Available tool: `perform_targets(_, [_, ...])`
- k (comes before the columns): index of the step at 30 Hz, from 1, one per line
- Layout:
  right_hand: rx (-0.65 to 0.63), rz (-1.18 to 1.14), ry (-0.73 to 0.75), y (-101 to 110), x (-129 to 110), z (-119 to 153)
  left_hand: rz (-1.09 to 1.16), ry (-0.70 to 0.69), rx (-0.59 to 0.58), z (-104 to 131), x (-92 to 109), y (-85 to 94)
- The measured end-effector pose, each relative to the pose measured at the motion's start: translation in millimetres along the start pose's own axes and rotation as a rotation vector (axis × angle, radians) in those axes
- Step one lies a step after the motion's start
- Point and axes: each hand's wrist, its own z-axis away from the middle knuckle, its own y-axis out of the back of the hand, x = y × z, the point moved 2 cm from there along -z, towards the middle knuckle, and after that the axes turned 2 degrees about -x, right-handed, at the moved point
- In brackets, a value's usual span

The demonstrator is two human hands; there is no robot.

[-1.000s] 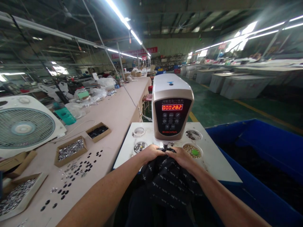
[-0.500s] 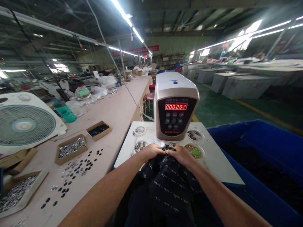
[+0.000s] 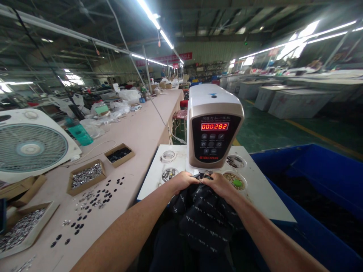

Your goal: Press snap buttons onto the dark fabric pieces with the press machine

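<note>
Black fabric with small white lettering [image 3: 204, 219] hangs in folds from both hands, just below the head of a white and bronze machine [image 3: 215, 132] whose red display reads 000282. My left hand [image 3: 184, 182] pinches the fabric's top edge from the left. From the right, my right hand [image 3: 217, 183] grips the same edge, its fingertips close to the left ones. The machine's working point, under its head, is mostly hidden by fingers and cloth.
The machine's white tabletop [image 3: 266, 200] has round wells of small metal parts. At left, a long table [image 3: 153, 113] bears a fan [image 3: 31, 147], boxes of fasteners [image 3: 86, 175] and scattered black discs. A blue bin [image 3: 286, 189] stands at right.
The view has shifted slightly, so the machine appears a little further right. Both hands keep their hold on the fabric beneath the machine head.
</note>
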Motion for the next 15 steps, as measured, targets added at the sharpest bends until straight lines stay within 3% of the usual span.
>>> perform_targets(15, [0.031, 0.047, 0.019, -1.0, 7.7, -1.9, -0.006, -0.001, 0.037, 0.4, -0.6, -0.1])
